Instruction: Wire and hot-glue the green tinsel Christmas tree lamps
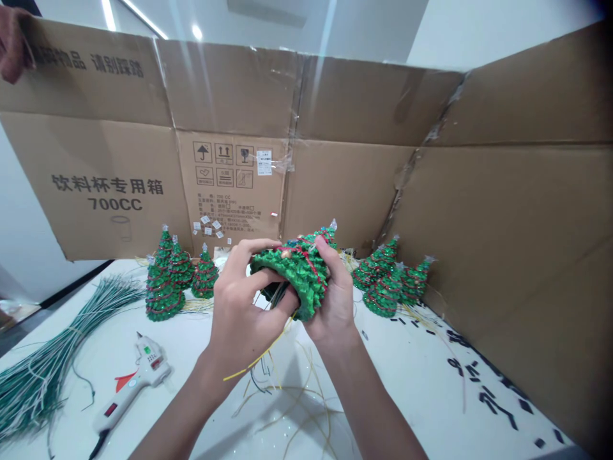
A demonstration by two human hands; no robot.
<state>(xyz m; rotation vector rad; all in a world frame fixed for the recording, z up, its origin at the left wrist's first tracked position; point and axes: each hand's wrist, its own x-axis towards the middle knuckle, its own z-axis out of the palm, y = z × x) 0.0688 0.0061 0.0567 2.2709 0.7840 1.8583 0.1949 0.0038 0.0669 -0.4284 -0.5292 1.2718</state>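
Both my hands hold a small green Christmas tree (309, 281) with red garland and a clear tip, tilted so its hollow base faces me and to the left. My left hand (246, 313) grips the base rim, with thumb and fingertips reaching into the opening. Around the upper right side of the tree, my right hand (338, 297) is closed, its thumb near the top. Thin wires show inside the base, and a yellow wire (258, 359) hangs out below my left hand. The inside of the tree is mostly hidden by my fingers.
Several finished-looking trees (163, 287) stand at left, others (383, 294) at right. A white glue gun (138, 377) and a bundle of green wires (71, 345) lie left. Black bits (493, 402) scatter right. Cardboard walls (354, 191) enclose the back; another person's hand (14, 45) touches them.
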